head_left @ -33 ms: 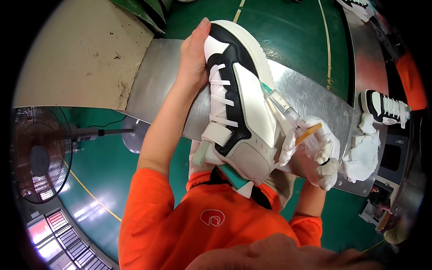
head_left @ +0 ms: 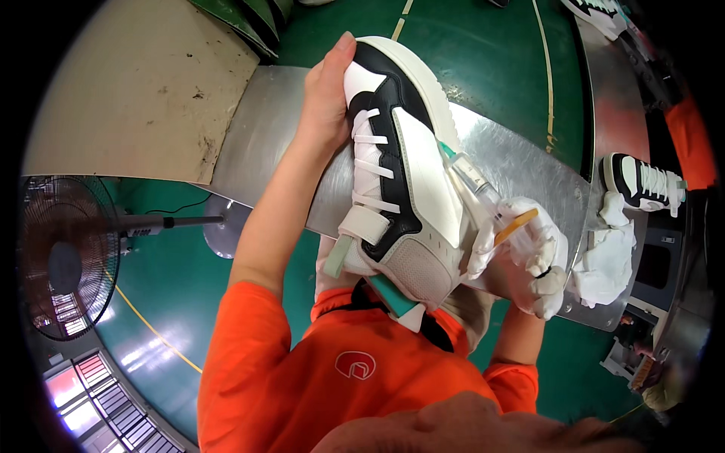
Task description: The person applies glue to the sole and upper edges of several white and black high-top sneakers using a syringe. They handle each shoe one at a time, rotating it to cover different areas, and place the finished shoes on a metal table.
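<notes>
A white, black and grey sneaker (head_left: 427, 174) with white laces is held up in front of me, toe pointing away. Its toe end is gripped by my bare left hand (head_left: 326, 102), thumb at the tip and the other fingers hidden behind the shoe. My right hand (head_left: 540, 257), in white finger coverings, is closed round a clear syringe (head_left: 472, 175) with a green tip. That tip meets the seam between upper and sole on the shoe's right side. A thin yellow-orange stick (head_left: 516, 226) also lies across the right fingers.
Below the shoe is a metal bench (head_left: 521, 162). To the right lie a crumpled white cloth (head_left: 606, 264) and another sneaker (head_left: 642, 181). A beige board (head_left: 136, 90) covers the left, with a standing fan (head_left: 68, 260) nearer me. The floor (head_left: 483, 45) is green.
</notes>
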Demonstrator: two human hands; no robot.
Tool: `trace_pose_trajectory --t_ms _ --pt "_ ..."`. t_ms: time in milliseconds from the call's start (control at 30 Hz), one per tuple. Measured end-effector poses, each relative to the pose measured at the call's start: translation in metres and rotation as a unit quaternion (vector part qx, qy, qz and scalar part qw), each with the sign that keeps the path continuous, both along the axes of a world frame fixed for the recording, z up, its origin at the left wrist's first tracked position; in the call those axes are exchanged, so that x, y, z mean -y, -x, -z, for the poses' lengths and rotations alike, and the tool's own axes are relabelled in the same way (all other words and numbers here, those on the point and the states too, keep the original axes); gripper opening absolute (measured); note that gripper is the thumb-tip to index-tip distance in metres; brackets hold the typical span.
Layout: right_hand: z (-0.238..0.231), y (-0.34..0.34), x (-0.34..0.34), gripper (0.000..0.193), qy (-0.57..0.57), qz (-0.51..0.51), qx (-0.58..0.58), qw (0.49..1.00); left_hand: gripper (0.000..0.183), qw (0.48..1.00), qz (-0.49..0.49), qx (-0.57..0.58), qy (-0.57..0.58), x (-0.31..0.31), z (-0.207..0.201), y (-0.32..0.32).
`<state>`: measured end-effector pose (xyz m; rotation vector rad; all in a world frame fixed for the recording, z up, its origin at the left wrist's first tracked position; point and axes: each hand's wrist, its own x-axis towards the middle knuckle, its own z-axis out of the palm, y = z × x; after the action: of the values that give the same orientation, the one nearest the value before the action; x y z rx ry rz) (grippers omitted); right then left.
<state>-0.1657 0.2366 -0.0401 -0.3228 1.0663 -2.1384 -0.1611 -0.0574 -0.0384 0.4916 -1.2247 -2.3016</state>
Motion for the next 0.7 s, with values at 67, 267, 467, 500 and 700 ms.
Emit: trace_pose_trajectory --t_ms 67,267,467,500,700 --pt "-0.006 -0.003 0.000 0.071 -0.021 0.018 0.007 1.000 0.038 1.000 -0.008 -0.005 -0.001 -0.001 -0.001 0.000" --pt "-0.025 0.000 0.008 0.077 0.003 -0.015 -0.059 0.998 0.037 1.000 -0.001 -0.025 0.000 0.002 0.002 -0.001" --pt "-0.028 0.007 -0.002 0.087 -0.008 -0.072 -0.017 0.997 0.037 0.999 0.003 -0.032 0.008 0.002 0.002 -0.002" --pt "-0.030 0.007 -0.003 0.089 -0.037 -0.054 -0.031 0.997 0.037 0.999 0.004 -0.033 0.007 0.003 0.002 -0.002" --pt "-0.040 0.006 -0.011 0.090 -0.025 -0.034 -0.030 0.999 0.039 1.000 0.013 -0.025 0.010 0.005 0.003 -0.003"
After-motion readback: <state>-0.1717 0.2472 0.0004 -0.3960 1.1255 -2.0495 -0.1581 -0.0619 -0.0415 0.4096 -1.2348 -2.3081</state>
